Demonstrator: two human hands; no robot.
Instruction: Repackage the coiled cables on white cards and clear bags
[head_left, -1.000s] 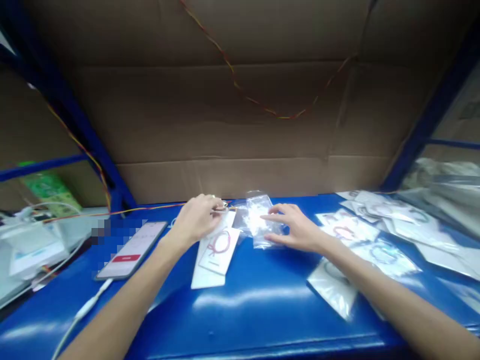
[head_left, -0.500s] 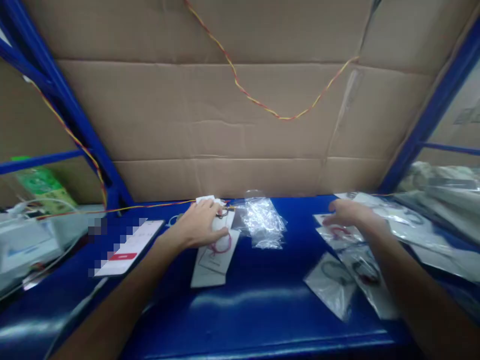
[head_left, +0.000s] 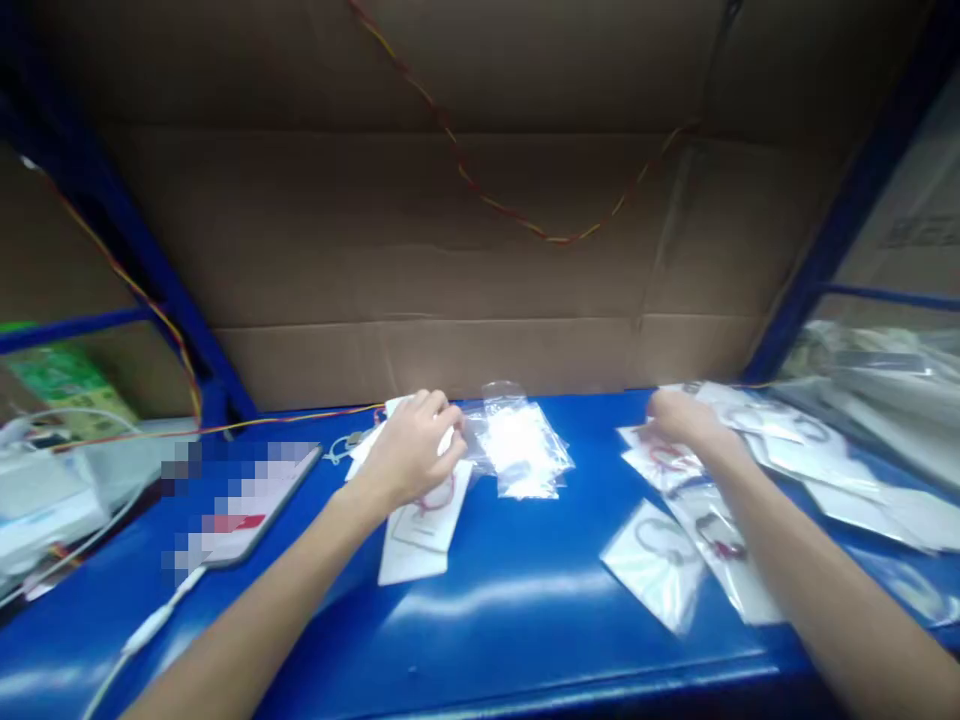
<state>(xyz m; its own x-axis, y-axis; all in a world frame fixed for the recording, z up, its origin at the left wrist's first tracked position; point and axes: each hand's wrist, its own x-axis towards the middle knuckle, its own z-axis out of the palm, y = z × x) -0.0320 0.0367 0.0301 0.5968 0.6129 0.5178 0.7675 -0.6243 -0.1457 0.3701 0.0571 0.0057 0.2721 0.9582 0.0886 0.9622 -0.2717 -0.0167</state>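
Over white cards (head_left: 412, 564) with a red cord (head_left: 436, 496), the left hand (head_left: 415, 445) curls, its grip hidden; the right hand (head_left: 684, 416) bends over bagged cords (head_left: 670, 462), hold unclear. Clear bags (head_left: 523, 450) lie between, probably placed within easy reach of both, on the blue table (head_left: 517, 620).

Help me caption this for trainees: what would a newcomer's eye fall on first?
Probably the shiny clear bags, glaring white mid-table on the blue table. Next come the two hands either side: the left hand over white cards, the right hand at the packets. Above, a red-and-yellow wire sags across the cardboard.
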